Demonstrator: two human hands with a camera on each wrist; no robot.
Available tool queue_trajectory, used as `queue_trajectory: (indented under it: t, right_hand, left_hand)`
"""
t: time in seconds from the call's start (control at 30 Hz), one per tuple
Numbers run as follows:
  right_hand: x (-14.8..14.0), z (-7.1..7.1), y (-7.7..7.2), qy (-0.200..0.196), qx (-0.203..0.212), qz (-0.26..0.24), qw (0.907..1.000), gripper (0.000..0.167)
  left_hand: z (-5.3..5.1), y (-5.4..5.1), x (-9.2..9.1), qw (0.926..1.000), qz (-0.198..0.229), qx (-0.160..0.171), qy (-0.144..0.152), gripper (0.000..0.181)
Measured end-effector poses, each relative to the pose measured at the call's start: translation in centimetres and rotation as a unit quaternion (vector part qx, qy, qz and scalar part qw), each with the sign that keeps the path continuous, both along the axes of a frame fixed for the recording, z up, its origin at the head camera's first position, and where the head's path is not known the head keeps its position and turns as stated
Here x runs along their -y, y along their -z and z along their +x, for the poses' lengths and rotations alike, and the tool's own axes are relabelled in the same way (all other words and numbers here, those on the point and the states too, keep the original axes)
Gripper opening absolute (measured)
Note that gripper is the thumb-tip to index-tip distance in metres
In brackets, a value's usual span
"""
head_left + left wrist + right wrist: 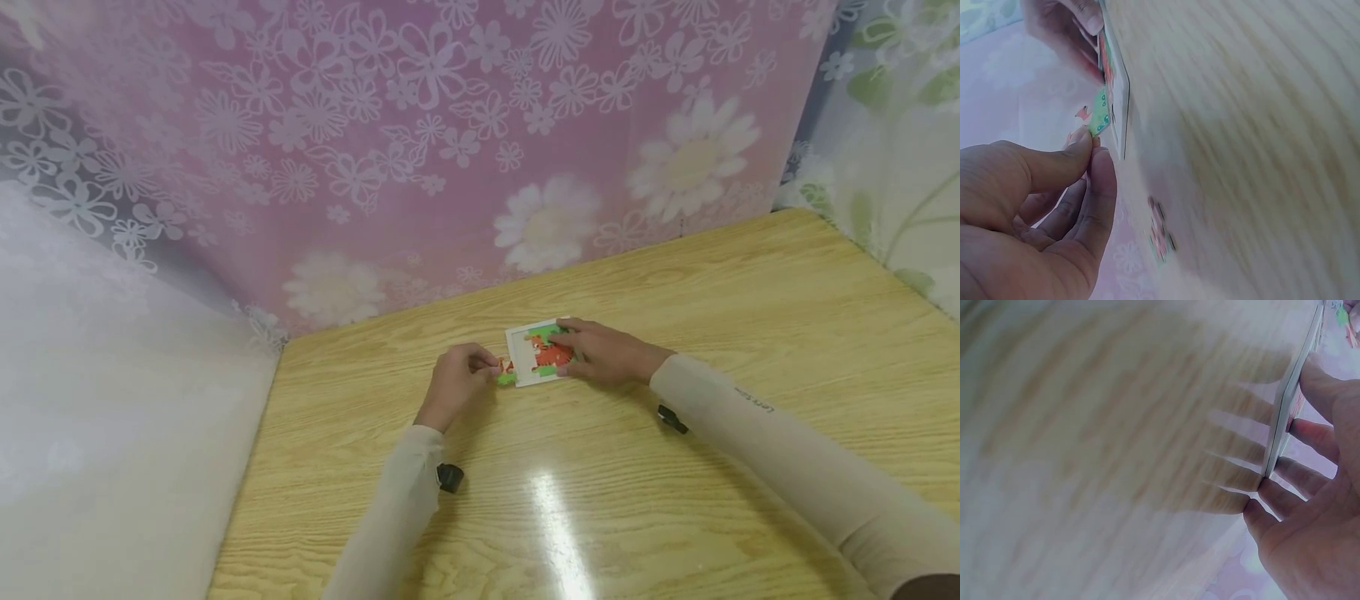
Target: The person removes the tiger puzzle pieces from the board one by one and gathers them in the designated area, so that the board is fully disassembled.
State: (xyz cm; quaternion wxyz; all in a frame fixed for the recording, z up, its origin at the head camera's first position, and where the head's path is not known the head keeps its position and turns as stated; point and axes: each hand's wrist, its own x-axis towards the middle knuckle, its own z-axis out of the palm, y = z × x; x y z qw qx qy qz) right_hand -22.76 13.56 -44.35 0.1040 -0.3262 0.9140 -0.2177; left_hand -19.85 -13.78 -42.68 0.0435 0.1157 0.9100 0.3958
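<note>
In the head view a small square jigsaw puzzle board (521,332) with a white frame lies on the table. Its right part carries an orange-red and green picture, and its left part is bare. My left hand (459,379) pinches a green and orange puzzle piece (1100,112) between thumb and fingertips, at the board's left edge. My right hand (611,352) holds the board's right end, thumb at the near edge and fingers spread over the picture and far edge. The right wrist view shows these fingertips (1300,428) against the board's side.
Another puzzle piece (1159,231) lies on the table near my left hand in the left wrist view. The wood-grain table (637,500) meets a pink flowered cloth (450,167) behind the board. White cloth (112,400) hangs along the left side.
</note>
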Motion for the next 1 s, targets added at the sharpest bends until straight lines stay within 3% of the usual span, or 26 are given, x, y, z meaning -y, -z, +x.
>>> queue_trajectory:
  t: [0.27, 0.73, 1.0]
  right_hand:
    - [-0.1, -0.1, 0.0, 0.003, 0.007, -0.001, 1.0000, 0.065]
    - [-0.1, -0.3, 0.5, 0.000, 0.005, -0.005, 1.0000, 0.066]
    - [-0.1, -0.2, 0.3, 0.005, 0.010, -0.008, 0.9999, 0.066]
  left_hand:
    - [0.3, -0.1, 2.0, 0.9998, -0.008, -0.001, -0.016, 0.005]
    - [1.2, -0.2, 4.9, 0.9976, -0.002, 0.046, -0.051, 0.004]
    - [1.6, 0.0, 5.7, 0.9969, -0.012, 0.057, -0.052, 0.005]
